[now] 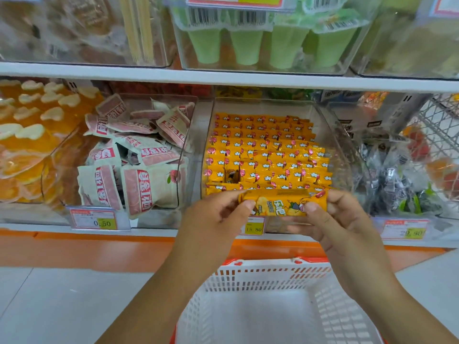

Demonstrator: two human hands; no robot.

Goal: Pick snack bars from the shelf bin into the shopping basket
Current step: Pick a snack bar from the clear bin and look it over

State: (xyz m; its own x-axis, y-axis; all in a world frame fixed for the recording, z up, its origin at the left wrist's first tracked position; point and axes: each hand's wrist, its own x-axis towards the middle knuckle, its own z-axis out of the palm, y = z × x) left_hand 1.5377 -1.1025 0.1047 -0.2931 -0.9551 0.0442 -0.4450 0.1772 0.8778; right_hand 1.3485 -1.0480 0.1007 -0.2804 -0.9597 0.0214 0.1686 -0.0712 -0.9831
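Note:
A clear shelf bin (332, 135) holds several rows of orange-yellow snack bars (263, 155) standing on edge. In front of the bin's lower rim, both hands hold a small stack of the same orange snack bars (280, 203) flat and lengthwise. My left hand (213, 217) pinches the stack's left end, thumb on top. My right hand (332, 219) grips the right end, thumb on the front face. Below them stands a white plastic shopping basket (248, 276) with an orange rim, and no goods show inside it.
Left of the snack bin is a clear bin of pink-and-white pouches (134, 157), and further left are orange jelly cups (29, 125). A bin of dark wrapped items (397, 180) sits on the right. Price tags (99, 219) line the shelf edge. Green cups (268, 43) fill the shelf above.

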